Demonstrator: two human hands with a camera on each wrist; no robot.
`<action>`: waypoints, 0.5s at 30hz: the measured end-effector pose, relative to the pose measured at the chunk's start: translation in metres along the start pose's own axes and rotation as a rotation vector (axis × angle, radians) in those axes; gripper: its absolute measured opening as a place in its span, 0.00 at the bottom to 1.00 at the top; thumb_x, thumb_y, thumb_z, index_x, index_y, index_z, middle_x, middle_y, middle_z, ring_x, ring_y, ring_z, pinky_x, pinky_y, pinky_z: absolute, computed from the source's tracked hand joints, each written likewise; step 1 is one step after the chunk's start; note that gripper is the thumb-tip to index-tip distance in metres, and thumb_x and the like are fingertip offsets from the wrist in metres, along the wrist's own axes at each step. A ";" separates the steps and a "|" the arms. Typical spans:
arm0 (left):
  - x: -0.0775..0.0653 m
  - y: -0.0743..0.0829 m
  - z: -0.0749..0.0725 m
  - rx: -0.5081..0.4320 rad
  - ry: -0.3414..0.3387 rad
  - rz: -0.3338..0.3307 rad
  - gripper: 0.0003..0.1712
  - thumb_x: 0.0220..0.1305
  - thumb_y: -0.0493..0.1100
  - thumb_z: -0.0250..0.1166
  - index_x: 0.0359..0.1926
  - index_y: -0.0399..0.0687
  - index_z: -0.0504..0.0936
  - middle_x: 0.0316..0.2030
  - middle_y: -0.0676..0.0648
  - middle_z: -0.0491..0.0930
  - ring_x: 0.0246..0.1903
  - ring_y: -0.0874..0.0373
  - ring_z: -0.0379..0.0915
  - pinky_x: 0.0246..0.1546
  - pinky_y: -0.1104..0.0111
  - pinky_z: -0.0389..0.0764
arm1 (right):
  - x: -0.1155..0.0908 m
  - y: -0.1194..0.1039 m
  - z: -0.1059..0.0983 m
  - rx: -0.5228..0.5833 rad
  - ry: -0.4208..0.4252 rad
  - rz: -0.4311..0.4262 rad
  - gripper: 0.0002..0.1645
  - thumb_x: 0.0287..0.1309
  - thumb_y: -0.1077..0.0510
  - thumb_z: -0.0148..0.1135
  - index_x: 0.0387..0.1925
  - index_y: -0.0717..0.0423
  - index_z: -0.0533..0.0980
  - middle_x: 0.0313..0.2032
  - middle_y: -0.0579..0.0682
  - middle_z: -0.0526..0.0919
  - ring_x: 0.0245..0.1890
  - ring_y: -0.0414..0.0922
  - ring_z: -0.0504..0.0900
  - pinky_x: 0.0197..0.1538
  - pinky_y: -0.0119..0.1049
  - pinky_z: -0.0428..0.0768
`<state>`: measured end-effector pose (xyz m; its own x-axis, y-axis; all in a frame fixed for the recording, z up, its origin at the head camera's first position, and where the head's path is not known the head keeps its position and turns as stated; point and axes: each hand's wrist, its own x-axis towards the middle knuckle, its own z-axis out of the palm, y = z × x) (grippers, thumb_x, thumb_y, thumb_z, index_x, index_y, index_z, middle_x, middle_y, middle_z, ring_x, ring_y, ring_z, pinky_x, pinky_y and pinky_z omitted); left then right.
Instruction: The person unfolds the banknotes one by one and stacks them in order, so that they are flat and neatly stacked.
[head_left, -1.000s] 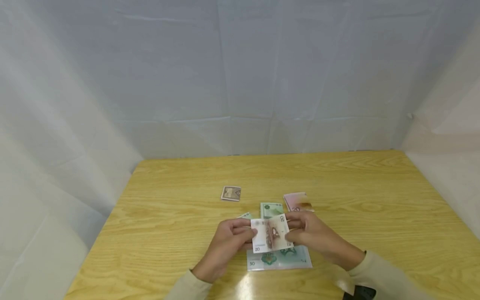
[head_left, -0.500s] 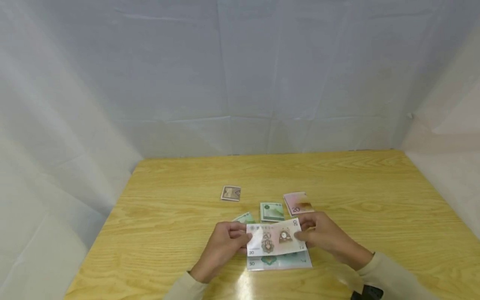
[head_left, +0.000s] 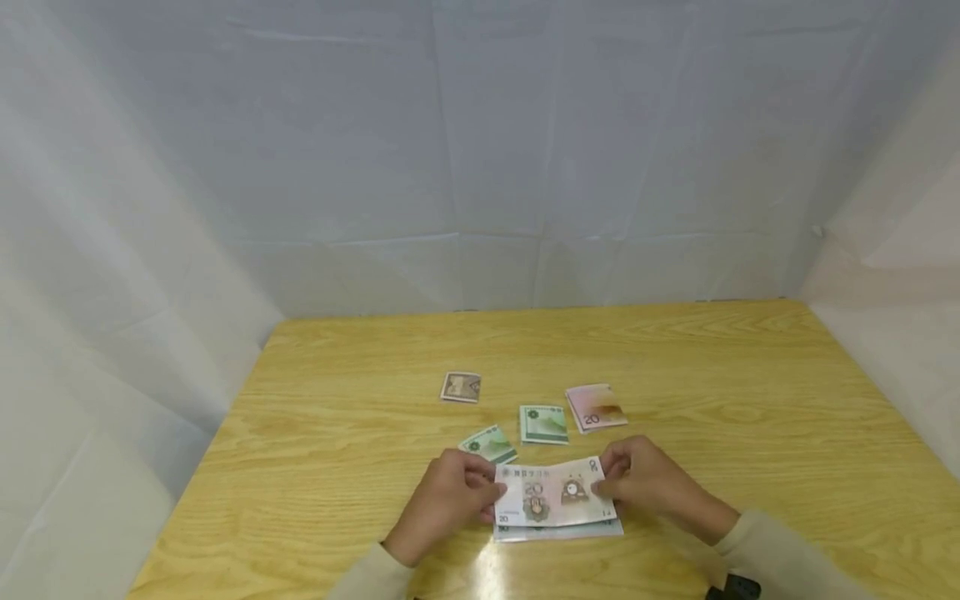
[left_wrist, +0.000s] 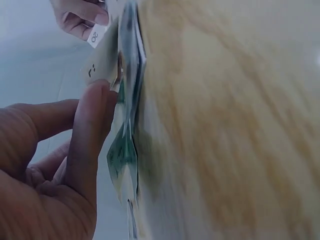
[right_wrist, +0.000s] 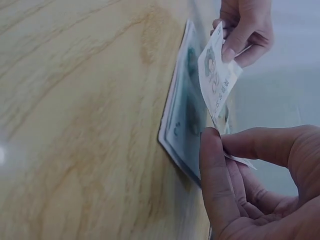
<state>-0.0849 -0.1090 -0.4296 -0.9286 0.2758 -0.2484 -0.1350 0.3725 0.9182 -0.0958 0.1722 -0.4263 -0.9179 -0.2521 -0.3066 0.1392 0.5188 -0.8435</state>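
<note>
A pale brown-and-white 20 banknote (head_left: pixel 553 493) is stretched out between my two hands, with a soft crease across its middle. My left hand (head_left: pixel 450 500) pinches its left end between thumb and fingers. At the other end, my right hand (head_left: pixel 651 483) pinches it the same way. Below the note lies a small flat stack of blue-green 50 banknotes (right_wrist: pixel 187 110), mostly covered by it in the head view. The right wrist view shows the held note tilted and raised above that stack.
Behind the hands lie two folded green banknotes, one near the left hand (head_left: pixel 489 445) and one in the middle (head_left: pixel 544 425). A folded pink 20 note (head_left: pixel 596 407) is at the right, a folded brown note (head_left: pixel 461 387) farther back. Pale sheeting (head_left: pixel 495 167) surrounds the wooden table (head_left: pixel 337 400).
The 20 banknote, folded to a small piece a second ago, has been unfolded to full length. The right hand moved rightward, then both hands lowered the note toward the front, over the stack.
</note>
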 end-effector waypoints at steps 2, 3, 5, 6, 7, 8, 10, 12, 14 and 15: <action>0.000 -0.001 0.001 0.052 -0.001 0.006 0.13 0.59 0.31 0.72 0.44 0.27 0.83 0.27 0.46 0.85 0.22 0.56 0.82 0.24 0.67 0.88 | 0.000 0.003 0.002 0.005 -0.012 -0.009 0.10 0.51 0.66 0.74 0.27 0.62 0.77 0.25 0.51 0.79 0.26 0.44 0.77 0.26 0.32 0.79; 0.001 -0.001 0.002 0.072 -0.001 0.006 0.12 0.59 0.30 0.72 0.42 0.28 0.84 0.26 0.46 0.85 0.21 0.57 0.81 0.23 0.68 0.87 | 0.000 0.005 0.002 0.012 -0.018 -0.010 0.10 0.51 0.66 0.74 0.27 0.62 0.77 0.25 0.51 0.79 0.25 0.43 0.78 0.25 0.33 0.80; 0.001 -0.001 0.003 0.098 -0.001 0.008 0.10 0.58 0.30 0.72 0.41 0.28 0.84 0.25 0.47 0.84 0.20 0.57 0.81 0.22 0.69 0.87 | 0.000 0.007 0.004 0.025 -0.025 -0.007 0.10 0.51 0.66 0.74 0.28 0.62 0.76 0.24 0.52 0.79 0.22 0.43 0.79 0.23 0.34 0.82; 0.000 0.000 0.004 0.110 0.000 0.010 0.09 0.58 0.29 0.72 0.40 0.29 0.84 0.24 0.47 0.84 0.20 0.57 0.81 0.21 0.70 0.86 | 0.000 0.008 0.004 0.029 -0.028 -0.009 0.11 0.51 0.67 0.73 0.28 0.62 0.76 0.23 0.52 0.79 0.21 0.43 0.79 0.23 0.35 0.83; 0.000 0.000 0.004 0.121 0.000 0.011 0.09 0.57 0.29 0.72 0.39 0.29 0.84 0.24 0.47 0.84 0.20 0.57 0.81 0.21 0.70 0.86 | 0.000 0.009 0.005 0.030 -0.029 -0.015 0.11 0.51 0.67 0.73 0.28 0.63 0.76 0.23 0.52 0.79 0.20 0.43 0.79 0.22 0.35 0.83; 0.000 0.001 0.004 0.133 0.001 0.015 0.08 0.57 0.29 0.73 0.38 0.29 0.84 0.24 0.47 0.84 0.20 0.58 0.81 0.20 0.70 0.86 | 0.000 0.010 0.005 0.028 -0.028 -0.017 0.11 0.51 0.67 0.73 0.28 0.63 0.76 0.23 0.52 0.79 0.19 0.43 0.79 0.22 0.35 0.84; 0.000 0.003 0.005 0.169 0.011 0.027 0.08 0.56 0.29 0.73 0.36 0.30 0.84 0.23 0.47 0.83 0.19 0.58 0.80 0.19 0.71 0.85 | 0.000 0.011 0.005 0.020 -0.027 -0.026 0.11 0.51 0.68 0.74 0.27 0.63 0.76 0.22 0.52 0.79 0.18 0.43 0.79 0.21 0.36 0.84; 0.000 0.004 0.006 0.207 0.021 0.037 0.07 0.55 0.29 0.74 0.34 0.31 0.84 0.22 0.48 0.83 0.18 0.59 0.79 0.18 0.72 0.84 | 0.000 0.012 0.005 0.011 -0.026 -0.037 0.12 0.50 0.68 0.74 0.27 0.63 0.76 0.21 0.51 0.79 0.17 0.43 0.79 0.21 0.36 0.84; 0.000 0.004 0.007 0.266 0.037 0.060 0.06 0.54 0.30 0.75 0.31 0.34 0.85 0.20 0.50 0.82 0.16 0.61 0.78 0.16 0.73 0.82 | 0.000 0.013 0.005 0.004 -0.024 -0.051 0.12 0.49 0.68 0.75 0.27 0.63 0.75 0.21 0.51 0.79 0.17 0.43 0.79 0.21 0.36 0.84; 0.000 0.004 0.007 0.307 0.048 0.080 0.06 0.53 0.31 0.76 0.29 0.36 0.85 0.19 0.52 0.82 0.15 0.62 0.77 0.15 0.73 0.81 | 0.000 0.014 0.005 0.000 -0.024 -0.061 0.13 0.49 0.68 0.75 0.27 0.63 0.75 0.20 0.51 0.79 0.16 0.43 0.80 0.20 0.36 0.84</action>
<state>-0.0833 -0.1007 -0.4280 -0.9484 0.2755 -0.1570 0.0433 0.6032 0.7964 -0.0923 0.1753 -0.4399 -0.9155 -0.3029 -0.2649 0.0830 0.5019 -0.8609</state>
